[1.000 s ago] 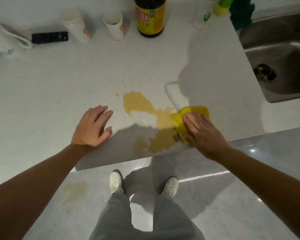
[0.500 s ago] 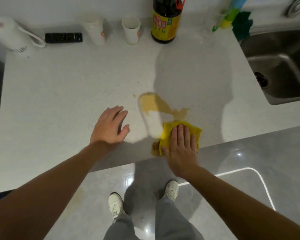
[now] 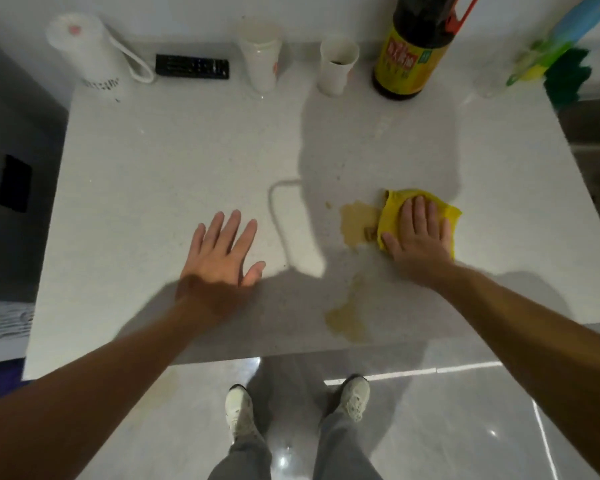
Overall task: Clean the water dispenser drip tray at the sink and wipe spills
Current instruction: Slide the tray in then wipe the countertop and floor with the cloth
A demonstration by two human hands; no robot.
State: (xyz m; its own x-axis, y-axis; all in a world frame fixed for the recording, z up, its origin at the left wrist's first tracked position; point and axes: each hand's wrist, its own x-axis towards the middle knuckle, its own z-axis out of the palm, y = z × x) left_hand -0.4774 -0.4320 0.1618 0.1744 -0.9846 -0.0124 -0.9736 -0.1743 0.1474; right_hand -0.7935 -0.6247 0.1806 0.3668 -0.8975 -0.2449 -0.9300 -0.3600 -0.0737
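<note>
A yellow cloth (image 3: 394,207) lies flat on the white counter (image 3: 174,174). My right hand (image 3: 418,237) presses down on it, palm flat. Just left of the cloth sits a brown spill patch (image 3: 355,223). A second, fainter brown patch (image 3: 347,318) lies near the counter's front edge. My left hand (image 3: 222,254) rests flat on the counter with fingers spread, holding nothing. The sink (image 3: 593,133) shows only as a dark strip at the right edge. No drip tray is in view.
Along the back wall stand a white kettle (image 3: 84,57), a black remote (image 3: 192,66), two white cups (image 3: 260,53) (image 3: 336,64), a dark sauce bottle (image 3: 413,50), a clear bottle with a green label (image 3: 534,60) and a green cloth (image 3: 565,77). Glossy floor tiles and my shoes (image 3: 239,410) lie below the counter edge.
My right hand has pushed the yellow cloth away from the front edge, up and to the right across the spill. Much of the brown patch is gone. My left hand stays flat.
</note>
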